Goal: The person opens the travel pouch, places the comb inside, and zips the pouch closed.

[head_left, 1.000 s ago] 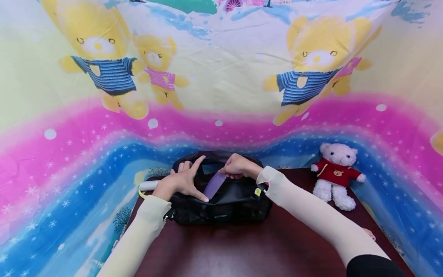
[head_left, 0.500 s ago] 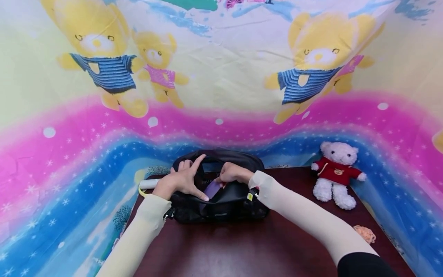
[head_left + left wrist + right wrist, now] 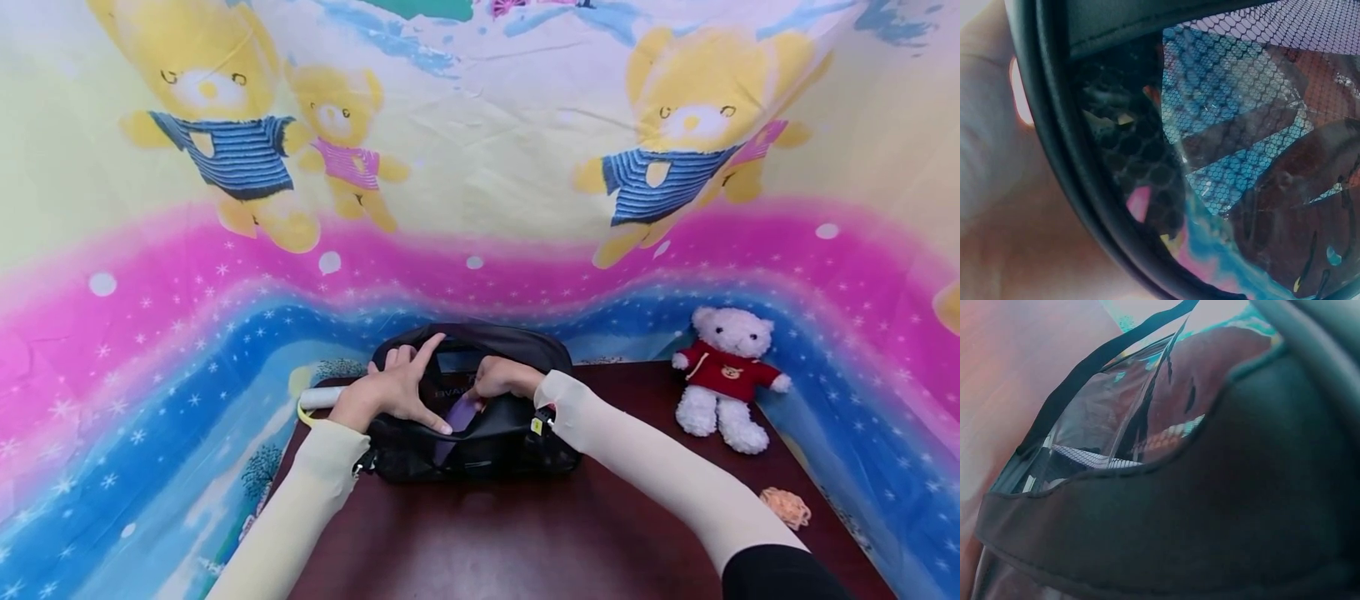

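A black travel bag [image 3: 517, 433] with see-through panels stands on the table, its top open. My left hand [image 3: 397, 387] is at its left end, fingers and thumb spread across the opening and the thumb tip at the front rim. With its fingers curled, my right hand [image 3: 504, 377] pinches a flat purple strip-like thing [image 3: 461, 412] inside the opening. The strip's lower part shows through the bag's front. In the left wrist view, black piping and mesh [image 3: 1229, 87] of the bag fill most of the picture. The right wrist view shows a dark bag panel [image 3: 1166, 525]; the fingers are hidden there.
A white teddy bear in a red sweater [image 3: 731, 375] sits at the right back of the brown table [image 3: 480, 542]. An orange-pink crumpled bundle [image 3: 785, 507] lies near the right edge. Left of the bag is a white cylinder [image 3: 321, 398] with a yellow loop. A printed cloth [image 3: 480, 175] hangs around the table.
My right hand has moved slightly left and down, taking the purple strip deeper into the bag. My left hand has stayed in place. The orange-pink bundle has come out from behind the right arm.
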The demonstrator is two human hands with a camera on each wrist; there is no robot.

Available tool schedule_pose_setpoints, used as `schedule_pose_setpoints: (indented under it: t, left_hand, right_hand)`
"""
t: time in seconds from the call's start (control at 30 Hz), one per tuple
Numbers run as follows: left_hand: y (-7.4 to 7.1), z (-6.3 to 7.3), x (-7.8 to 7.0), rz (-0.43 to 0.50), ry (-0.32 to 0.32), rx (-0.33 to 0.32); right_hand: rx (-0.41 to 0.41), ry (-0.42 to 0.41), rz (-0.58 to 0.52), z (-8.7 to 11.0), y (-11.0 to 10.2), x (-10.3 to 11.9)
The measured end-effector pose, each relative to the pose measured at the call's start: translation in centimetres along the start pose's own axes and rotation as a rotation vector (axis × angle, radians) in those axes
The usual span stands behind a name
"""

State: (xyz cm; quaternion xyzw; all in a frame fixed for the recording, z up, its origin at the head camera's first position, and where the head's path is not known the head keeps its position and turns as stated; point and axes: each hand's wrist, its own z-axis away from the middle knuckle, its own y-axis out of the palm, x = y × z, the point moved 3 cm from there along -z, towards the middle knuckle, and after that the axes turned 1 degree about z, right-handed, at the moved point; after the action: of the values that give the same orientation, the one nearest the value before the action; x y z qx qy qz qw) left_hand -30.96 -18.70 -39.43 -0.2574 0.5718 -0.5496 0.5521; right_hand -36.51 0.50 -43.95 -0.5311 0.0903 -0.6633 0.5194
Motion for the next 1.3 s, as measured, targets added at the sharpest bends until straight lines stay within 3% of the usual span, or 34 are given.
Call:
schedule_pose_setpoints:
  t: [0.43,0.73,1.3]
  left_hand:
    - [-0.1,0.26,-0.14,0.005,0.009,-0.013]
    - [-0.04,0.24,-0.08,-0.006,0.009,-0.014]
    - [-0.01,0.17,-0.03,-0.006,0.004,-0.001]
  right_hand:
    - [0.004,-0.001,0.039,0.16,-0.08,0.14]
    - [-0.032,-0.045,0.046,0.3,-0.02,0.1]
    - [-0.027,-0.035,0.177,0.18,-0.26,0.21]
